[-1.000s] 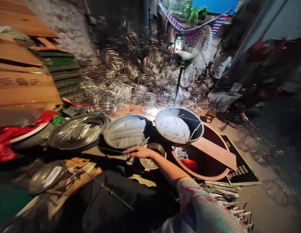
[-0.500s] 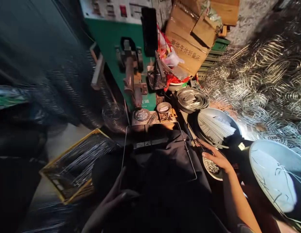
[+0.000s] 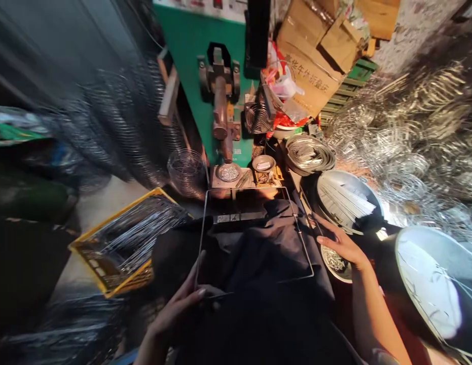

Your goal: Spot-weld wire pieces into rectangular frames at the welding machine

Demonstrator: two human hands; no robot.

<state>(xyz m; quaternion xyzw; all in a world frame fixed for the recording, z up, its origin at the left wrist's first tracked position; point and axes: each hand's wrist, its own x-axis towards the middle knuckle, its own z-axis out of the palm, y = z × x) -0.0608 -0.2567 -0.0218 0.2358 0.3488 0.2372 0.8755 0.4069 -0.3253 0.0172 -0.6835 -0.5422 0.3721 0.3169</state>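
A thin wire bent into a rectangular frame (image 3: 248, 188) extends over my dark-clothed lap, and small metal pieces sit on its right side. My left hand (image 3: 184, 299) is closed around the frame's lower left corner, thumb against fingers. My right hand (image 3: 344, 247) reaches over a round bowl of small metal pieces (image 3: 336, 261), just right of the frame. Its fingers are stretched out, with the thumb apart from them. A thin dark line shows near those fingertips; whether they touch it is unclear.
A green machine (image 3: 182, 61) with a metal electrode arm stands ahead. Small dishes (image 3: 228, 172) sit at its base. A yellow crate (image 3: 117, 243) of wires lies left. Basins (image 3: 378, 203) of strips and wires, a large bucket (image 3: 401, 253) and heaped wire coils (image 3: 403, 137) fill the right.
The view has shifted, so the machine and crate appear farther right and slightly higher. My left hand shows more clearly at the frame's corner. My right hand stays over the bowl.
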